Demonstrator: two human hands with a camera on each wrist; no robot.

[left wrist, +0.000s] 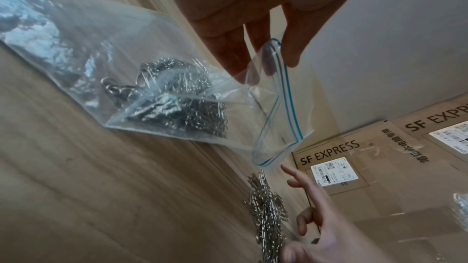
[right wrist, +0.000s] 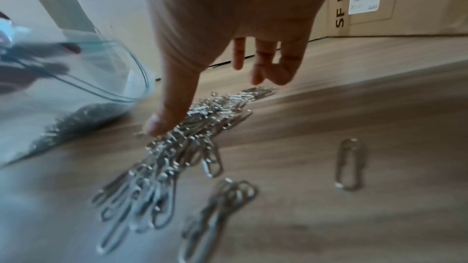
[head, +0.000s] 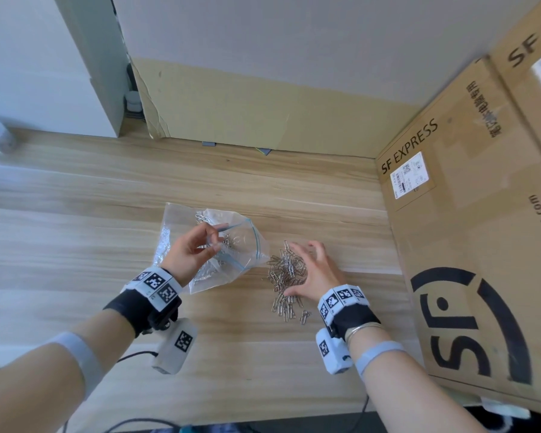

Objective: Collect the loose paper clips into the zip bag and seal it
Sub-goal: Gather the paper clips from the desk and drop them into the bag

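The job looks about half done: some paper clips already sit inside the zip bag [head: 225, 257], near the middle of the table [head: 75, 214]. The left hand [head: 189, 254] pinches the bag's mouth open. The right hand [head: 317, 270] lies spread over the loose paper clips [head: 286, 276] just beside the bag, maybe touching them, and the bag is not sealed yet.

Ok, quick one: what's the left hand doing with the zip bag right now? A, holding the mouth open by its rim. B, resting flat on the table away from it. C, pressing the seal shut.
A: the left hand pinches the rim of the zip bag, and the blue zip line gapes wide toward the loose paper clips.
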